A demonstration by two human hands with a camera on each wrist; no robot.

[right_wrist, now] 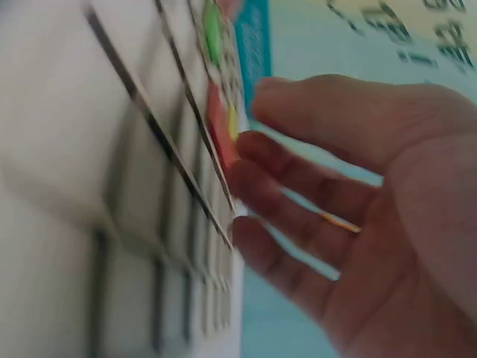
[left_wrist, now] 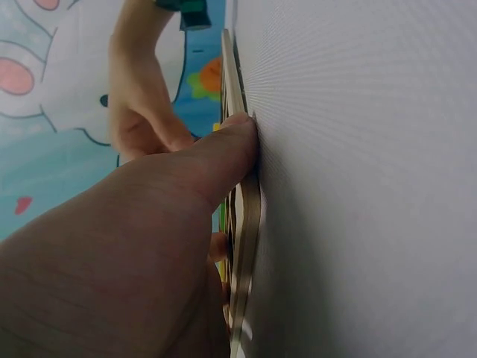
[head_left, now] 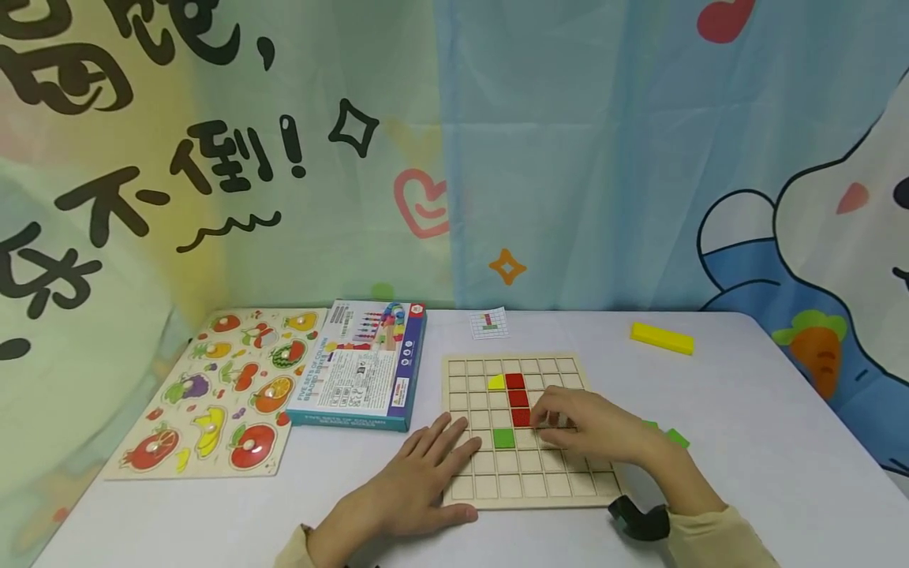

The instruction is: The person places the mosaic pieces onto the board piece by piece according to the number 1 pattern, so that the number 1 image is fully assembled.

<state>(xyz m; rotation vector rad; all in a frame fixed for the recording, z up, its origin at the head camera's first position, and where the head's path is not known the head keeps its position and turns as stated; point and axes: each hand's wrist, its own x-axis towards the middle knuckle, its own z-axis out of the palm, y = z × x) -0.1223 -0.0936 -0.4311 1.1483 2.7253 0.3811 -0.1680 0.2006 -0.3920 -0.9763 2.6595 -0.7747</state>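
Note:
A wooden grid board (head_left: 561,489) lies flat on the white table. Three red tiles (head_left: 518,398) stand in a column on it. A yellow piece (head_left: 496,383) is left of the top red one, and a green tile (head_left: 503,438) lies lower left. My left hand (head_left: 419,481) rests at the board's left edge, fingers spread on its surface and thumb (left_wrist: 231,145) against the near side. Beside the lowest red tile hovers my right hand (head_left: 589,422), fingers loosely bent. In the right wrist view its thumb and fingers are apart, with nothing visible between them.
Behind the board lies a small pattern card (head_left: 488,323). A yellow bar (head_left: 662,338) sits at the back right; green pieces (head_left: 678,439) lie partly behind the right wrist. To the left are a blue-edged box (head_left: 355,379) and a fruit puzzle board (head_left: 213,394). A printed curtain (head_left: 568,158) hangs behind.

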